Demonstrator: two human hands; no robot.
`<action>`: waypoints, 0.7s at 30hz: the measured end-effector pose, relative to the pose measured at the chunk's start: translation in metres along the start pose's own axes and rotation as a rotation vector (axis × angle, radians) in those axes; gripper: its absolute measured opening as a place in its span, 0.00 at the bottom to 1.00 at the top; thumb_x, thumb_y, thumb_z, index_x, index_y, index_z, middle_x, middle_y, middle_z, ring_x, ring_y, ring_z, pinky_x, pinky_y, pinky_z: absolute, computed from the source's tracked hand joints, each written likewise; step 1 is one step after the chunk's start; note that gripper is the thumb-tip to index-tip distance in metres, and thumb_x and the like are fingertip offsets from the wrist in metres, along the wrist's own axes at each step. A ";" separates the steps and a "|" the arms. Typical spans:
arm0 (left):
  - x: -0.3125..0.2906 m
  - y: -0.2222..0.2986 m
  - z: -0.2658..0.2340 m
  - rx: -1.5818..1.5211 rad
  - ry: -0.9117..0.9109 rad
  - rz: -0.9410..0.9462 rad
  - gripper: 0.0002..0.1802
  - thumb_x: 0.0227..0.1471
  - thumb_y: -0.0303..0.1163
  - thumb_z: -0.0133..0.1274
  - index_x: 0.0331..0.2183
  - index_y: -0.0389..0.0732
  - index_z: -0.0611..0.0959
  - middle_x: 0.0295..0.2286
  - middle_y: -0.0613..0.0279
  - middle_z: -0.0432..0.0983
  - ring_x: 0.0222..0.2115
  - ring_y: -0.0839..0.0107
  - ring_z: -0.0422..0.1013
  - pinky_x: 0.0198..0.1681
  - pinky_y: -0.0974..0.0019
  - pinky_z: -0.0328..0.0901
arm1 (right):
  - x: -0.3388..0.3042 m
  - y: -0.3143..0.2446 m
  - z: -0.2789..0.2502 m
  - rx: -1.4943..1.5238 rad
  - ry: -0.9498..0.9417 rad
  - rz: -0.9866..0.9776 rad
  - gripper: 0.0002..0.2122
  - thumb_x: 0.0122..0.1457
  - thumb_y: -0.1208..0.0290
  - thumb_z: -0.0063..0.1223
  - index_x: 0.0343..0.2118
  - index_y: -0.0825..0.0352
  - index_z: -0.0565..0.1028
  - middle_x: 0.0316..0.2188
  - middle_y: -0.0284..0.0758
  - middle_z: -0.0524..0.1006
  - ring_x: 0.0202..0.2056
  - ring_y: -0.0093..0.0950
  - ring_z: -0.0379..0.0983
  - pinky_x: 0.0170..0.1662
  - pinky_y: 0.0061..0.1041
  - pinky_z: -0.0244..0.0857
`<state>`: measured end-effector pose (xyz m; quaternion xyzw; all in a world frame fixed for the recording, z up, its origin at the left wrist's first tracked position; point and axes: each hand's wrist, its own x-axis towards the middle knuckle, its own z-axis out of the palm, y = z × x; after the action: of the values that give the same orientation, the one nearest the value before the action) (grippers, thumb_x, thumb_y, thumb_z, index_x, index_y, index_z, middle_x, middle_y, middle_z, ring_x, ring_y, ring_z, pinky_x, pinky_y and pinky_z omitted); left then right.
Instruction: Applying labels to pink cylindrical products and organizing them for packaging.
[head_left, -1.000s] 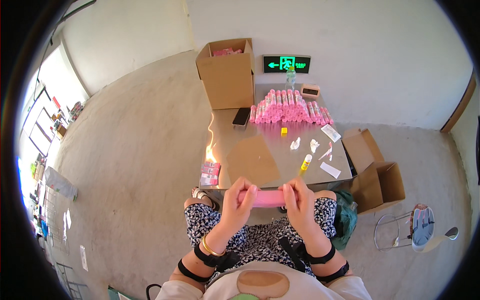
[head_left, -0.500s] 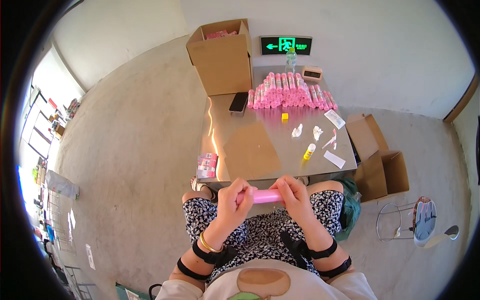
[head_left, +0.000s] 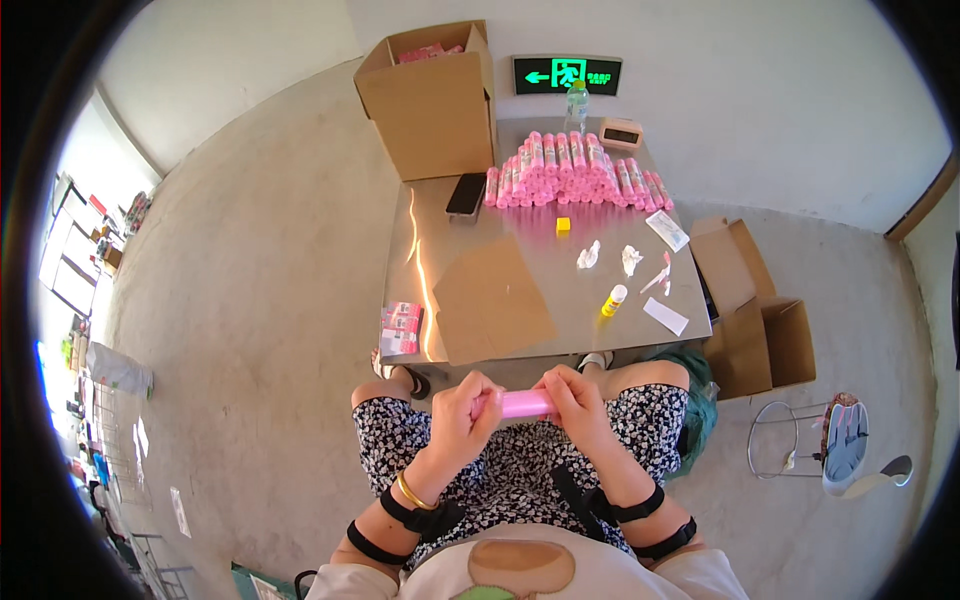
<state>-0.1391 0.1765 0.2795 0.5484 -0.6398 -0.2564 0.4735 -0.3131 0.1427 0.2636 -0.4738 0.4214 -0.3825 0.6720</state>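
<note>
Your left hand (head_left: 462,412) is curled around one end of a pink tube (head_left: 527,404), and your right hand (head_left: 578,403) pinches the other end, so the tube lies level between them, above your lap and just short of the table's near edge (head_left: 520,352). Keep both grips close to the ends and light, since a soft wrapped roll of this kind probably dents if you squeeze its middle. Hold it level while your fingers work, and keep your wrists near your knees so that nothing drops to the floor.

On the table, the stack of pink tubes (head_left: 575,172) runs along the far edge beside the open cardboard box (head_left: 432,95) at the far left corner. A flat cardboard sheet (head_left: 490,298) lies near the near edge, with a small yellow bottle (head_left: 613,299) to its right. Reach over the bottle rather than past it, as it looks easy to tip.
</note>
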 end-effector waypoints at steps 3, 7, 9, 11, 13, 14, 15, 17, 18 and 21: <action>0.007 -0.005 0.003 -0.267 -0.068 -0.371 0.09 0.55 0.31 0.47 0.25 0.37 0.73 0.13 0.67 0.63 0.13 0.81 0.60 0.17 0.74 0.54 | 0.002 0.003 0.002 -0.437 0.220 -0.354 0.11 0.62 0.70 0.44 0.27 0.71 0.71 0.13 0.29 0.66 0.16 0.15 0.59 0.19 0.20 0.52; 0.005 -0.020 0.005 -0.615 -0.095 -0.611 0.11 0.57 0.33 0.45 0.25 0.39 0.73 0.15 0.71 0.64 0.14 0.83 0.60 0.17 0.77 0.54 | 0.004 -0.006 0.003 -0.606 0.212 -0.525 0.11 0.61 0.70 0.44 0.26 0.71 0.71 0.12 0.30 0.65 0.16 0.14 0.58 0.19 0.20 0.51; 0.004 -0.016 0.006 -0.591 -0.060 -0.563 0.11 0.57 0.32 0.45 0.25 0.38 0.73 0.15 0.71 0.65 0.15 0.83 0.60 0.18 0.77 0.55 | 0.008 -0.003 0.002 -0.411 0.192 -0.397 0.11 0.61 0.70 0.44 0.26 0.72 0.71 0.12 0.29 0.65 0.16 0.14 0.58 0.19 0.19 0.51; 0.006 -0.004 0.004 -0.169 -0.004 -0.220 0.10 0.56 0.31 0.44 0.25 0.38 0.73 0.16 0.69 0.67 0.15 0.83 0.61 0.18 0.76 0.56 | 0.012 -0.005 0.000 -0.258 0.144 -0.247 0.11 0.61 0.71 0.44 0.25 0.72 0.71 0.12 0.30 0.65 0.16 0.13 0.58 0.19 0.19 0.50; 0.005 -0.007 0.002 -0.095 -0.008 -0.141 0.10 0.56 0.30 0.44 0.25 0.38 0.73 0.16 0.68 0.68 0.15 0.83 0.62 0.18 0.76 0.56 | 0.013 -0.005 0.001 -0.102 0.093 -0.098 0.11 0.61 0.71 0.45 0.25 0.72 0.71 0.12 0.30 0.66 0.16 0.13 0.57 0.19 0.19 0.50; 0.005 -0.008 0.001 -0.018 -0.010 -0.058 0.09 0.56 0.30 0.44 0.25 0.38 0.72 0.17 0.67 0.69 0.15 0.83 0.62 0.18 0.76 0.57 | 0.012 -0.005 0.001 -0.104 0.100 -0.076 0.11 0.61 0.71 0.43 0.25 0.71 0.72 0.13 0.28 0.65 0.16 0.14 0.56 0.20 0.18 0.50; 0.007 -0.008 0.002 -0.018 -0.010 -0.060 0.09 0.56 0.30 0.44 0.25 0.38 0.72 0.17 0.67 0.69 0.15 0.83 0.62 0.18 0.76 0.57 | 0.012 -0.005 0.001 -0.107 0.107 -0.055 0.12 0.62 0.71 0.41 0.25 0.70 0.72 0.13 0.26 0.65 0.17 0.15 0.56 0.21 0.17 0.49; 0.011 -0.009 0.005 -0.443 -0.044 -0.480 0.09 0.56 0.30 0.44 0.25 0.37 0.73 0.16 0.67 0.69 0.15 0.83 0.63 0.17 0.76 0.56 | 0.013 -0.008 0.004 -0.288 0.166 -0.212 0.12 0.62 0.70 0.41 0.25 0.70 0.73 0.13 0.25 0.65 0.17 0.15 0.56 0.21 0.17 0.49; 0.012 -0.011 0.004 -0.444 -0.044 -0.482 0.09 0.56 0.30 0.44 0.25 0.37 0.73 0.16 0.67 0.69 0.15 0.83 0.63 0.17 0.76 0.56 | 0.013 -0.009 0.005 -0.469 0.227 -0.372 0.13 0.62 0.69 0.41 0.24 0.70 0.73 0.13 0.24 0.65 0.17 0.14 0.56 0.21 0.17 0.49; 0.013 -0.016 0.000 -0.636 -0.181 -0.684 0.10 0.57 0.30 0.44 0.26 0.37 0.73 0.16 0.68 0.68 0.15 0.83 0.64 0.17 0.77 0.57 | 0.015 -0.010 0.005 -0.505 0.250 -0.416 0.14 0.62 0.68 0.40 0.24 0.69 0.73 0.13 0.24 0.65 0.17 0.14 0.55 0.21 0.17 0.49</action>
<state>-0.1309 0.1600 0.2699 0.5310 -0.3509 -0.6275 0.4486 -0.3043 0.1278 0.2707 -0.6505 0.4761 -0.4499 0.3843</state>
